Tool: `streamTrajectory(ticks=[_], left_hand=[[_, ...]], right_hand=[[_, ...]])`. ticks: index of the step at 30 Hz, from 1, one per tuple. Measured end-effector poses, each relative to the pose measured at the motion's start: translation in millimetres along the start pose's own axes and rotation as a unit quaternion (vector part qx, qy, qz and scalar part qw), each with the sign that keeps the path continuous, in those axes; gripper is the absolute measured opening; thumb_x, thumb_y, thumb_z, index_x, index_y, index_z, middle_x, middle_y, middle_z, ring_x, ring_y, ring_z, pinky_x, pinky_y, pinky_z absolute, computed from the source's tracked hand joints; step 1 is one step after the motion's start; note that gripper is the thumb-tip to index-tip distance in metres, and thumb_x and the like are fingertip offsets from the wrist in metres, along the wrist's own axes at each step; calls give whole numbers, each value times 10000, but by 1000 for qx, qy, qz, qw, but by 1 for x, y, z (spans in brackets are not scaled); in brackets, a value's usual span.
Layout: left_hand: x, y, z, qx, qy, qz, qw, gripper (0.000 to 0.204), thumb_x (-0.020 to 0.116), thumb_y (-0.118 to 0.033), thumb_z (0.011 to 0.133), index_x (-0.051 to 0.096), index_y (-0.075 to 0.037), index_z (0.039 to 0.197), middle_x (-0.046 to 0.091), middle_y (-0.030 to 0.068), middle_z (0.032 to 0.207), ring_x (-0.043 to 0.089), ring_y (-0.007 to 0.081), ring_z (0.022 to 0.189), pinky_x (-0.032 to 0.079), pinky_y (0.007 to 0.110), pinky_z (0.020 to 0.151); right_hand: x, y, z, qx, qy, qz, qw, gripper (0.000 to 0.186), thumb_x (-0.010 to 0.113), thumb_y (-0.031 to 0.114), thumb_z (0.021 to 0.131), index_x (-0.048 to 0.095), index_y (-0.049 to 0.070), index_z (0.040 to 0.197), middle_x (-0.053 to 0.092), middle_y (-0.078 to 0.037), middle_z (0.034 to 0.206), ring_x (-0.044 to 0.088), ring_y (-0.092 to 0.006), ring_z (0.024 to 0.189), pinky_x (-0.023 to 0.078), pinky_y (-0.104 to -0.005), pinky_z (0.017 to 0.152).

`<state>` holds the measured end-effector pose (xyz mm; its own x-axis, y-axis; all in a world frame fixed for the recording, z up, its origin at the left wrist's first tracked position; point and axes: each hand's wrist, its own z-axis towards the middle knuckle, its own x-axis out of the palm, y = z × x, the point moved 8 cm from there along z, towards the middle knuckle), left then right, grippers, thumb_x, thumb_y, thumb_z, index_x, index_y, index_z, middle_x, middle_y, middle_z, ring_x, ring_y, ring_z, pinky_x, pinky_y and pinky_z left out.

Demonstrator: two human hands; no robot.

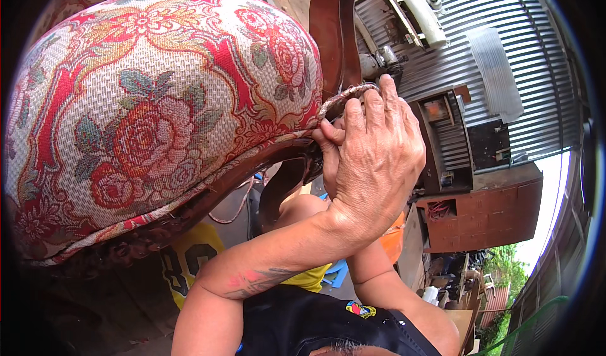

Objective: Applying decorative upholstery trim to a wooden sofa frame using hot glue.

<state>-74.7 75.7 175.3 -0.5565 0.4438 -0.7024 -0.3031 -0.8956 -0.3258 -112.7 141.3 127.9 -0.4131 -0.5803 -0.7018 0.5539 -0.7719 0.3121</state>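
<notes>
Head view is all I've got from where I sit, and it's a tight one: the left hand (pixel 375 160) fills the middle of the frame, back of the hand toward the camera, fingers (pixel 356 119) curled shut on a braided trim cord (pixel 344 97). The cord runs along the edge of the floral seat cushion (pixel 158 110), and the fingertips pinch it right where the red rose fabric meets the dark wooden chair frame (pixel 331 34). So the cord sits just above and under the fingertips, touching them, with the cushion immediately to the left of the fingers and the frame rail rising straight up past them.

The right hand is mostly hidden behind the left one. I only see the right forearm (pixel 391 286) coming up from below toward the same spot, so I can't tell how those fingers are set or whether they grip anything.

Below the fingers, the curved wooden edge of the chair sweeps down to the left under the cushion. A black shirt with a small patch (pixel 360 308) shows at the bottom edge.

Off to the right of the fingers, well apart, there's a corrugated metal wall (pixel 505 28) with a brown wooden cabinet (pixel 499 214) against it. Some metal hardware (pixel 410 9) pokes out above the fingers near the top of the frame.
</notes>
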Motion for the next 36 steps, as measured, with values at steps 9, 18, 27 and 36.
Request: streamTrajectory(ticks=[9,18,27,36], left_hand=[[-75,-3,-42,114,-97,-361,921,357,695,-83,819,664,17,1160,684,159,1105,669,287,932,538,406,834],[80,77,-264,-307,276,-424,806,255,605,-210,1047,664,-16,890,681,181,755,711,331,680,519,442,599],[247,101,-472,-693,419,-363,461,214,587,-213,981,709,-37,964,667,71,789,641,187,735,511,351,682],[275,133,-457,-691,418,-346,477,222,602,-231,969,704,-34,972,666,70,800,637,186,742,508,349,691]], right_hand=[[-1,21,-30,56,-90,109,988,233,832,-64,800,789,63,992,669,-88,878,610,-171,751,484,-287,688],[-3,10,-28,56,-108,176,977,188,807,-23,808,792,80,965,664,-104,867,665,-273,734,530,-376,634],[-1,16,-30,62,-106,181,976,205,800,-2,790,793,110,962,652,-78,847,652,-284,782,529,-401,678],[-5,17,-28,48,-79,166,982,303,791,-54,737,779,104,996,630,-87,861,631,-291,775,523,-399,677]])
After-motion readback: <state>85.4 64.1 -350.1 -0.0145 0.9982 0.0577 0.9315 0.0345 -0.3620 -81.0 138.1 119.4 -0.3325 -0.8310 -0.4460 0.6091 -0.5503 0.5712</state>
